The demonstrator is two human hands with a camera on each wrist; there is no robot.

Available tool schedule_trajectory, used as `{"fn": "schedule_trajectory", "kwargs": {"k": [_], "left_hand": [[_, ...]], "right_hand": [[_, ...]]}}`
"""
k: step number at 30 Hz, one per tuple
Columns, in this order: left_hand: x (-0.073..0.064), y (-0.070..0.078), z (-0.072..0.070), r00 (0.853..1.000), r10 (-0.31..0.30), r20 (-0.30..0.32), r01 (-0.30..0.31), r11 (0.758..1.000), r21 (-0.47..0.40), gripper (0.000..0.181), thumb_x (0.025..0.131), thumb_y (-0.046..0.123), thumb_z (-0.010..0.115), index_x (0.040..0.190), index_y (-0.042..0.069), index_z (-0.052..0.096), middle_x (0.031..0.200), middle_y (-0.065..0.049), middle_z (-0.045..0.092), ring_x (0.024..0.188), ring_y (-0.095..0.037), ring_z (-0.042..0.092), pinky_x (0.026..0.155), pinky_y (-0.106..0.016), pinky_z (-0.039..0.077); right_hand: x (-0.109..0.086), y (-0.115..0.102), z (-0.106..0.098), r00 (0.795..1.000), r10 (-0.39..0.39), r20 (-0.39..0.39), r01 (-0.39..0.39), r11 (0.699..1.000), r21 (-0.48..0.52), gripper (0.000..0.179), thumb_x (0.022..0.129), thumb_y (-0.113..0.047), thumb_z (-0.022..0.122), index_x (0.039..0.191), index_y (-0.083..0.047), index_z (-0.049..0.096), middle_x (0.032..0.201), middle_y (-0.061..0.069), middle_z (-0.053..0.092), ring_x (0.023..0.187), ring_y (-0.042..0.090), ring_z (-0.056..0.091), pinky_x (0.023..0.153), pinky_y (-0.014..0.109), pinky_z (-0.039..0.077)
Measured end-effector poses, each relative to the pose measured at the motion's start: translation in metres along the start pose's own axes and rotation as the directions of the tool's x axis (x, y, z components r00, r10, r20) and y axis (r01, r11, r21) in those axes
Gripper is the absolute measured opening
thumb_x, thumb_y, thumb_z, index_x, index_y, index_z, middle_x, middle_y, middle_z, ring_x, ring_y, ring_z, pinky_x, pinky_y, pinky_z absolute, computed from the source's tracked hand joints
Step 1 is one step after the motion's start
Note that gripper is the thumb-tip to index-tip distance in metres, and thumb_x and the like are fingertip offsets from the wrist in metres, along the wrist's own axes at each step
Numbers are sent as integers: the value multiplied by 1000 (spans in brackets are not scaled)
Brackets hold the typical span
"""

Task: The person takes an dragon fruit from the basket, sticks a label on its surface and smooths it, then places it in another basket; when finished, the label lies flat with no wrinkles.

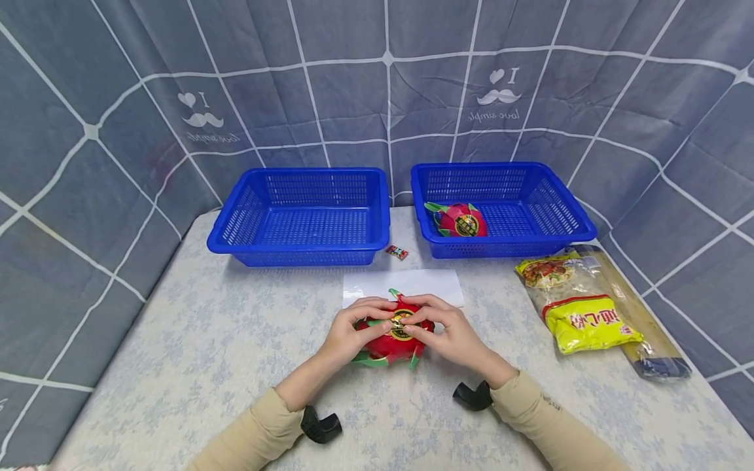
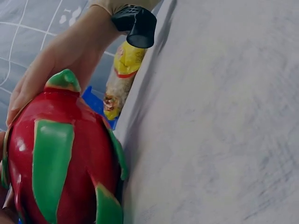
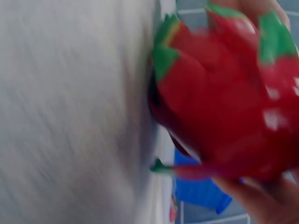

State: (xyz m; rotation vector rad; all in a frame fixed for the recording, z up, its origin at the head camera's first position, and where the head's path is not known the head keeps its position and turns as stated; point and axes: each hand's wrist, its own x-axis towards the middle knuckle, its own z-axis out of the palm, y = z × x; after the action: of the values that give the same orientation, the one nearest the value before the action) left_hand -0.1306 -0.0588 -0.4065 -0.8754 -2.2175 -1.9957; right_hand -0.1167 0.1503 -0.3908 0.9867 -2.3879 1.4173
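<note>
A red dragon fruit (image 1: pixel 384 347) with green-tipped scales lies on the table in front of the person, and a round black-and-gold label (image 1: pixel 402 325) is on its upper side. The left hand (image 1: pixel 351 329) holds the fruit from the left, its thumb and fingertips meeting near the label. From the other side the right hand (image 1: pixel 444 327) holds it too, with thumb and fingers at the label's edge. Both wrist views show the fruit close up. In the left wrist view a green scale (image 2: pixel 51 168) faces the camera. The label is hidden in both wrist views.
Behind stand two blue baskets; the left basket (image 1: pixel 297 256) has nothing in it, while the right basket (image 1: pixel 512 247) contains another labelled dragon fruit (image 1: pixel 459 221). White paper (image 1: pixel 436 286) and a small colourful packet (image 1: pixel 397 252) lie between. Food bags (image 1: pixel 589 320) are at the right.
</note>
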Motion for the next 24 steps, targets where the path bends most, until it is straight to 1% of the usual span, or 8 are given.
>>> {"fn": "schedule_trajectory", "kwargs": {"k": [3,7,10,13,15,18,21,24], "left_hand": [[2,-12,-2,999,-50,16,50,998,-36,13,82,-10,63,95,-12,68,113,-24,62,117,-35,49,101,-41,35],[2,-22,-3,995,-100,23,102,992,-75,13,85,-5,63,96,-8,70,115,-19,63,119,-28,49,102,-42,34],[0,-24,-3,995,-103,12,104,992,-70,13,83,-3,66,95,-4,71,116,-15,63,118,-25,50,100,-37,37],[-2,-24,-2,997,-80,1,80,996,-41,16,78,-4,72,94,-3,70,117,-14,62,118,-27,50,97,-33,41],[-2,-24,-1,997,-71,-2,71,997,-23,18,76,-5,74,94,-3,70,118,-15,61,118,-29,49,96,-33,42],[-1,-23,-1,996,-89,2,89,996,-25,15,78,-4,72,93,-4,70,119,-16,61,119,-29,48,97,-35,41],[1,-22,-2,991,-136,6,136,990,-48,12,81,-3,69,92,-5,71,119,-14,61,119,-26,48,99,-36,38],[2,-22,-4,987,-160,15,161,984,-75,11,83,-1,67,92,-6,70,118,-14,61,118,-22,49,101,-38,35]], "right_hand": [[-2,16,-4,996,-27,90,26,1000,18,19,83,5,67,99,-2,72,125,21,55,117,35,50,97,39,42],[-6,37,-6,983,-52,177,49,999,16,25,87,-2,65,110,-8,70,134,14,49,125,29,44,100,40,40],[-8,41,-4,980,-74,186,79,997,-18,28,86,-9,68,113,-13,69,136,11,47,126,26,43,96,38,43],[-8,43,-1,985,-85,148,88,996,-8,29,81,-7,73,110,-10,71,134,14,50,123,29,47,88,37,48],[-8,40,1,992,-60,111,57,998,34,26,77,-2,75,103,-6,73,131,17,52,120,32,49,86,36,49],[-6,30,0,997,26,67,-36,989,143,19,73,4,76,92,-1,74,126,20,56,117,34,52,89,35,48],[-3,18,-3,991,124,47,-131,967,219,13,73,5,76,84,2,73,124,22,57,116,34,52,92,34,45],[-2,10,-4,983,178,45,-183,951,248,11,74,3,76,83,0,71,125,22,57,117,33,52,90,32,46]]}}
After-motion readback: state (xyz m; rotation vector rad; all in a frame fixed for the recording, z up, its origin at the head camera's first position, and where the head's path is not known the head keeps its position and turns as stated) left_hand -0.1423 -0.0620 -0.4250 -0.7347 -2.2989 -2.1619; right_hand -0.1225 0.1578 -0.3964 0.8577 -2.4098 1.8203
